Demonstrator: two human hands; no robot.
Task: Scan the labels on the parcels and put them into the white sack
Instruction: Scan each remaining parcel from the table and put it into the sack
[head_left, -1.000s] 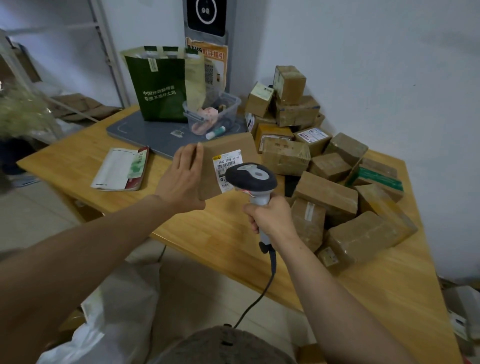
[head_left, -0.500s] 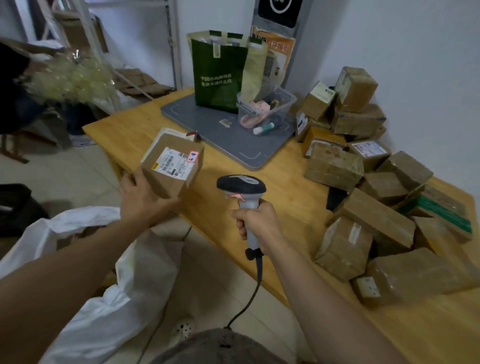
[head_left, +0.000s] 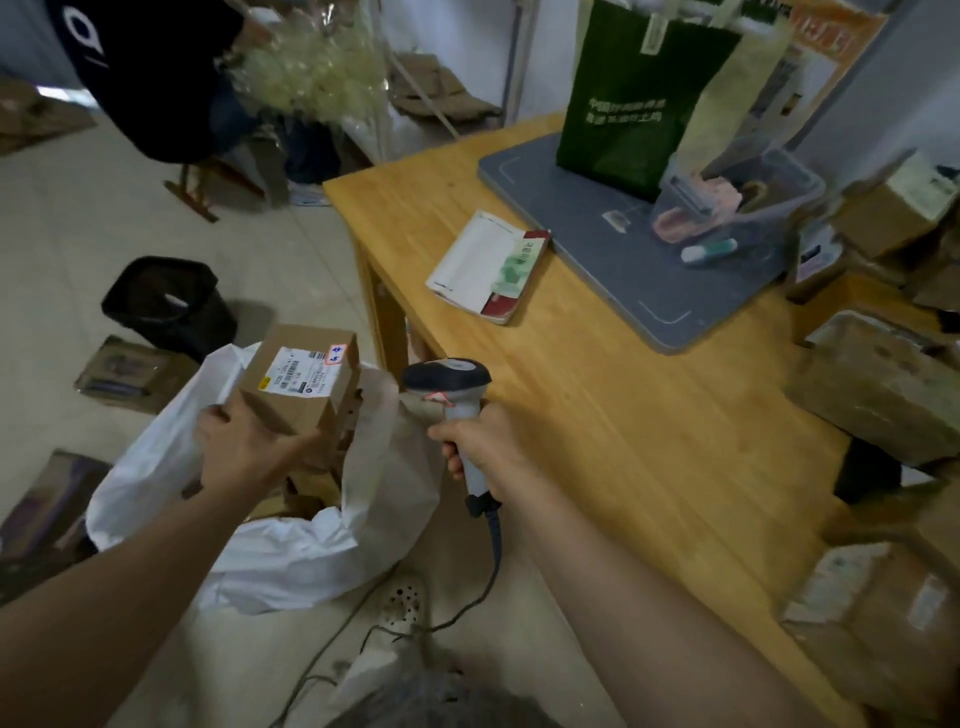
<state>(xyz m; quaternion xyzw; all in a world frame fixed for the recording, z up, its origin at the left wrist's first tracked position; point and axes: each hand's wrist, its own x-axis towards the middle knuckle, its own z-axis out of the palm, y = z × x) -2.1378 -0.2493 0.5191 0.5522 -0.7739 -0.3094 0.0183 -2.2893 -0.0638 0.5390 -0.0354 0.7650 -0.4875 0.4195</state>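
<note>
My left hand (head_left: 244, 449) grips a small brown cardboard parcel (head_left: 304, 387) from below, label side up, right over the open mouth of the white sack (head_left: 291, 545) on the floor. Other brown parcels show inside the sack. My right hand (head_left: 483, 449) holds the grey and black barcode scanner (head_left: 449, 387) by its handle, beside the sack at the table's edge, with its cable hanging down. More brown parcels (head_left: 878, 400) lie piled on the right side of the wooden table (head_left: 649, 415).
On the table lie a booklet (head_left: 488, 267), a grey mat (head_left: 587, 228), a green paper bag (head_left: 634, 93) and a clear plastic tub (head_left: 737, 208). A black bin (head_left: 166, 304) and flat boxes (head_left: 124, 371) stand on the floor at left. A person in dark clothes is at the far left.
My left hand carried the parcel from in front of the scanner leftward and down, off the table, to over the sack's mouth. The scanner hand lowered slightly; the view swung left.
</note>
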